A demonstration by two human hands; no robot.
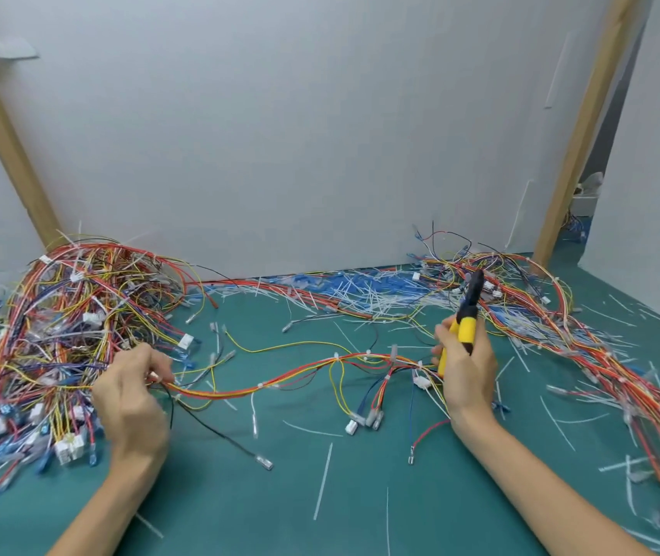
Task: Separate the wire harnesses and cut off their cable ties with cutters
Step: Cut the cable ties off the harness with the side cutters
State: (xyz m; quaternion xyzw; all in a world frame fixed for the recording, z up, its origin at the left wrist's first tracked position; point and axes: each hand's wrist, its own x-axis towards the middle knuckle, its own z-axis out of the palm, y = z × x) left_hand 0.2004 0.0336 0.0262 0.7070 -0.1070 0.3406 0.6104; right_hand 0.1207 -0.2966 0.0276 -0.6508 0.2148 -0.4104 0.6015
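Teal mat [240, 507] covers the work surface in the head view and carries every item. Toward the left edge, the left hand [135, 391] has its fingers curled and pinches one end of a single wire harness [280, 385] made of red, orange and yellow leads. This harness runs across the middle of the mat from the left hand to the right hand [466, 371], with branch leads and white connectors hanging toward the near edge. White cable ties [336, 356] are fitted around it at several points. The right hand grips the yellow-handled cutters [466, 327] with the black head pointing up and toward the far edge. Motion blur hides how the jaws stand. A tangled harness pile [67, 323] occupies the far left corner and the left edge, touching the left hand's side of the mat. A second harness heap [585, 355] runs along the right edge from the far right corner. Cut tie scraps [364, 292] lie thick along the far edge between the two, and single strips are scattered toward the near edge. A white panel [300, 114] with two wooden posts [585, 126] stands behind the far edge.
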